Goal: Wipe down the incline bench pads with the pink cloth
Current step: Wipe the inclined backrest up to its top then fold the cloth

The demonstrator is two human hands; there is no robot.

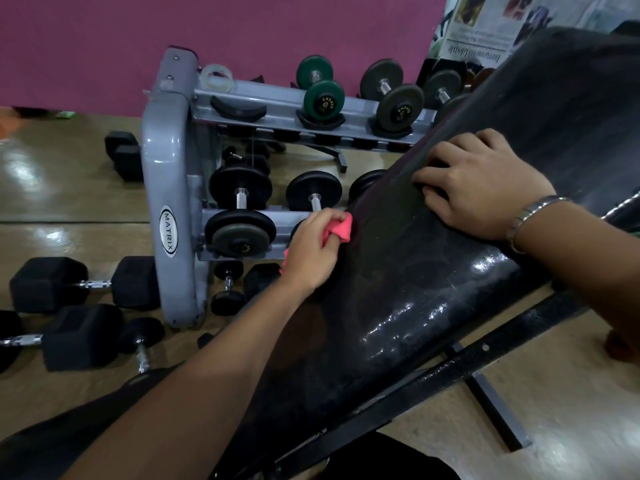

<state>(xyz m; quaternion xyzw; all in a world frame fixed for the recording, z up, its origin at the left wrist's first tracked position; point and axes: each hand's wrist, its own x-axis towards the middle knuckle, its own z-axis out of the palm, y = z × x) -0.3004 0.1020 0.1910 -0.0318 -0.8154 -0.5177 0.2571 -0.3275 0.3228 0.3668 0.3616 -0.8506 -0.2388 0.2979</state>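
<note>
While left hand (pixel 313 251) pinches one pink cloth (pixel 337 230), right hand (pixel 485 185) lies spread on one pad (pixel 433 271).

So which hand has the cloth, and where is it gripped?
The left hand holds the pink cloth, bunched in its fingers, against the bench pad's side edge. The right hand rests on the pad, holding nothing.
</note>
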